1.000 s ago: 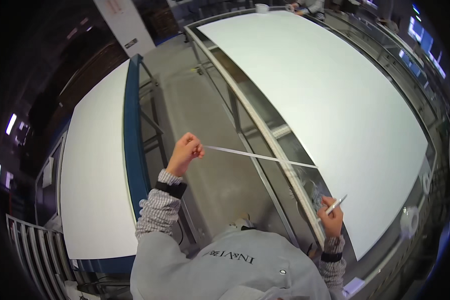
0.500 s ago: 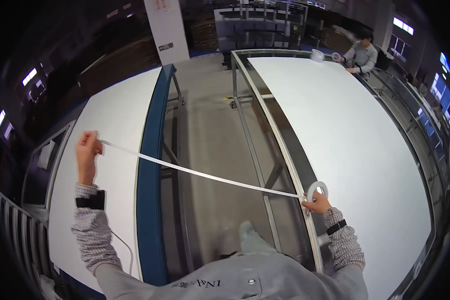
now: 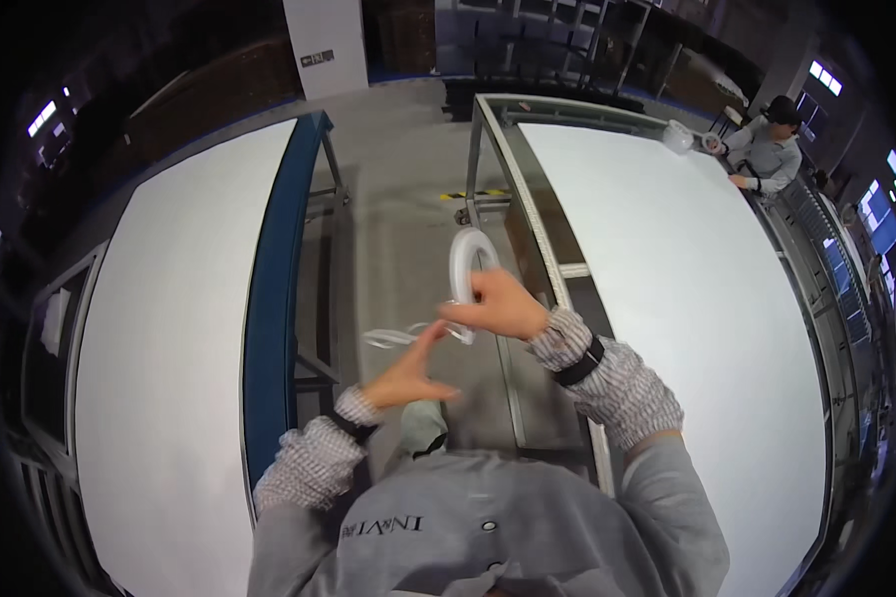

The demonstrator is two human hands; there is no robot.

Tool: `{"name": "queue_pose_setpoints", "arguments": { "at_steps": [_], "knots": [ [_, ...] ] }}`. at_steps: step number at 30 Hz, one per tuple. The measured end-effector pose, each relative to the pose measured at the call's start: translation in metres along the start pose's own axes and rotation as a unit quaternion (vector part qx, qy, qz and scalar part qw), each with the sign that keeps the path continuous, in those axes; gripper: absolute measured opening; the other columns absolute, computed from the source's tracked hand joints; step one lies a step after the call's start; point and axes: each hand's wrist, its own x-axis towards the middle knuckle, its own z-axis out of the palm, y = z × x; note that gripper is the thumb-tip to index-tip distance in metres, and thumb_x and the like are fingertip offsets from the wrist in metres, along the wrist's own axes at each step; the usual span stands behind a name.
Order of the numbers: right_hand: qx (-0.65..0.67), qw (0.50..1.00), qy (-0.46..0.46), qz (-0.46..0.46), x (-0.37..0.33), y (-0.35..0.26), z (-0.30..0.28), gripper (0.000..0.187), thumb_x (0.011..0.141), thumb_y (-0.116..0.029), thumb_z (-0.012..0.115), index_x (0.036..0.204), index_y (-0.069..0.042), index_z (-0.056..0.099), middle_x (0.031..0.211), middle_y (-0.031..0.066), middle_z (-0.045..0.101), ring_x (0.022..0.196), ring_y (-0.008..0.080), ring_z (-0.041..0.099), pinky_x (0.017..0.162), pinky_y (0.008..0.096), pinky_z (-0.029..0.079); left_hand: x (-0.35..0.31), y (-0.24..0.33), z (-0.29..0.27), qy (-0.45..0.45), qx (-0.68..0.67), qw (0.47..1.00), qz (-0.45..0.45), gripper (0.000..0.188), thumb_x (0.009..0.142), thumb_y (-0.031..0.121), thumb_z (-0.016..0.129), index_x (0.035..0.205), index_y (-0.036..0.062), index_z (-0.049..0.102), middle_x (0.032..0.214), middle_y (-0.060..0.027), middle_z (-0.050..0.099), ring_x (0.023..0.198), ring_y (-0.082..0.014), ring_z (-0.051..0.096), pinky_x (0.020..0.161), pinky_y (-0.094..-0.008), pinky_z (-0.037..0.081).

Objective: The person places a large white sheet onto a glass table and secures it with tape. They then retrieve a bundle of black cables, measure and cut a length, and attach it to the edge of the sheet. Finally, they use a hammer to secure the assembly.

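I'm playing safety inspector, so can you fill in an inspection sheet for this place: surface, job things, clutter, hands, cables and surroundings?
Surface: left white sheet beside a blue table edge; right white sheet on another table.
Job's things: white ring-shaped roll, held up over the aisle; loose whitish strip looping below it.
Clutter: white roll-like thing at the right table's far end.
Hands: right hand grips the roll; left hand spread open, touching the strip or not unclear.
Cables: nothing seen.
Surroundings: co-worker at far right; pale column; grey floor.
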Motion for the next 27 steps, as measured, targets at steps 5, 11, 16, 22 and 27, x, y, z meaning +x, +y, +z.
{"name": "queue_pose_setpoints", "arguments": {
  "at_steps": [5,11,16,22,27],
  "knots": [
    [-0.013,0.997,-0.047,0.064,0.122,0.006,-0.033,0.030,0.070,-0.026,0.067,0.080,0.002,0.063,0.067,0.0120,0.061,0.057,0.0178,0.058,0.052,0.0289,0.045,0.157,-0.053,-0.041,-0.080,-0.418,0.900,-0.093,0.032,0.087,0.021,0.053,0.111,0.0007,0.047,0.095,-0.0060,0.052,0.088,-0.0149,0.051,0.079,-0.0302,0.043],
    [-0.218,0.948,0.134,0.191,0.122,0.109,-0.117,0.046,0.070,-0.024,0.069,0.112,-0.008,0.057,0.100,0.0167,0.054,0.086,0.0261,0.058,0.072,0.0317,0.047,0.266,-0.014,-0.212,-0.123,-0.388,0.892,-0.196,0.027,0.092,0.026,0.043,0.087,0.0023,0.054,0.055,0.0029,0.038,0.044,-0.0067,0.033,0.048,-0.0240,0.037],
    [-0.095,0.918,0.139,0.359,0.126,0.266,-0.117,0.037,0.072,-0.029,0.068,0.093,0.001,0.062,0.080,0.0162,0.060,0.055,0.0203,0.061,0.055,0.0319,0.049,0.361,-0.020,-0.394,0.010,-0.455,0.888,-0.070,0.022,0.094,0.023,0.039,0.086,0.0063,0.051,0.052,0.0061,0.033,0.039,-0.0036,0.025,0.037,-0.0191,0.022],
    [-0.053,0.875,0.152,0.456,0.207,0.334,-0.199,0.029,0.074,-0.026,0.066,0.066,0.002,0.060,0.056,0.0083,0.059,0.049,0.0143,0.057,0.049,0.0281,0.046,0.477,-0.043,-0.561,0.161,-0.178,0.971,-0.011,0.020,0.092,0.021,0.045,0.090,0.0027,0.053,0.051,0.0031,0.035,0.043,-0.0030,0.029,0.041,-0.0180,0.025],
    [-0.009,0.925,0.180,0.335,0.369,0.321,-0.276,0.026,0.078,-0.024,0.061,0.069,0.000,0.060,0.058,0.0057,0.058,0.053,0.0122,0.053,0.051,0.0274,0.042,0.589,-0.110,-0.471,-0.162,-0.008,0.979,-0.127,0.062,0.063,0.002,0.073,0.117,0.0032,0.044,0.111,-0.0061,0.047,0.096,-0.0157,0.048,0.084,-0.0298,0.041]
  ]
}}
